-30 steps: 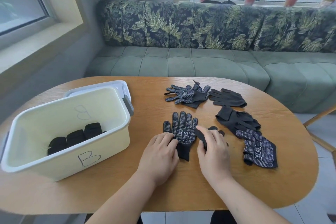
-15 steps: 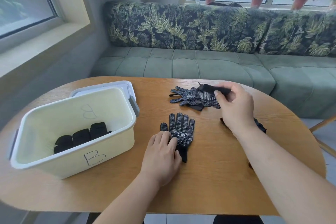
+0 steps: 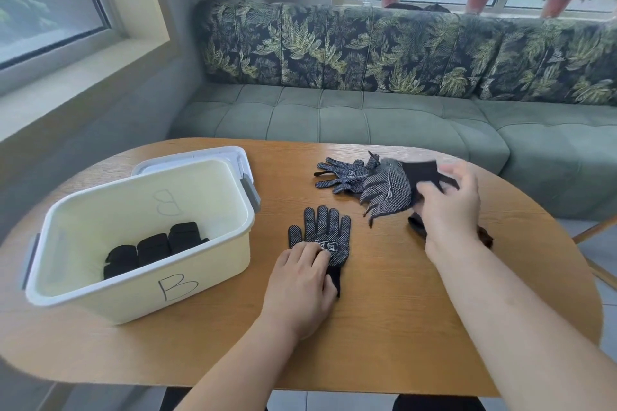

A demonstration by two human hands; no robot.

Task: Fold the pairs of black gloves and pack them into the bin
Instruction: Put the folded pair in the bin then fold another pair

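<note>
Now raised off the pile (image 3: 344, 175), dotted glove (image 3: 387, 193) pinched by right hand (image 3: 447, 207), left hand (image 3: 300, 280) flat on spread glove (image 3: 325, 233)

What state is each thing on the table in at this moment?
bin: open, lid off.
folded gloves: three bundles, inside bin.
flat glove: spread on table, unfolded.
lifted glove: held off table, dangling, blurred.
far glove: lying unfolded.
left hand: pressing flat glove's cuff.
right hand: gripping lifted glove.

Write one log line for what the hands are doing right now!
left hand: presses flat glove on table | right hand: holds lifted glove by cuff | bin: three folded bundles inside
</note>
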